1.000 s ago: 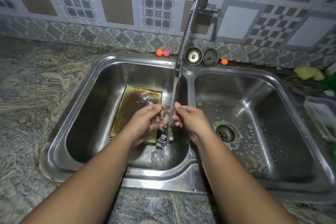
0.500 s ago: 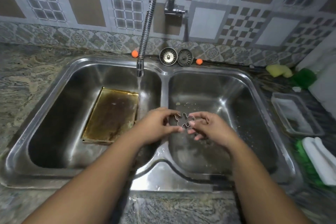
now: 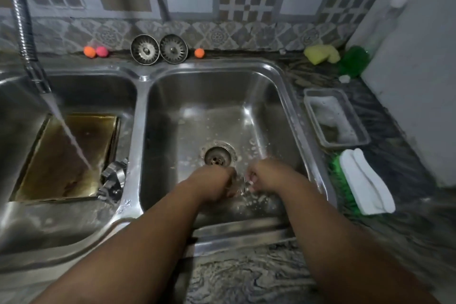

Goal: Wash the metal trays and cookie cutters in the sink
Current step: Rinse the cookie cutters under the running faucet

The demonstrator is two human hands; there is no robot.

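The sink (image 3: 222, 66) is shiny, wet steel. The tray (image 3: 54, 175) looks dull, brown-stained metal; the counter (image 3: 246, 279) is veined stone.

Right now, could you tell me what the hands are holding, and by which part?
The left hand and right hand pinch a small metal cookie cutter between them by its opposite edges; blur hides finer detail.

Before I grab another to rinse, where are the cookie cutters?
Head view: cookie cutters lie in the left basin, at the near-right corner of the brown tray, beside the divider.
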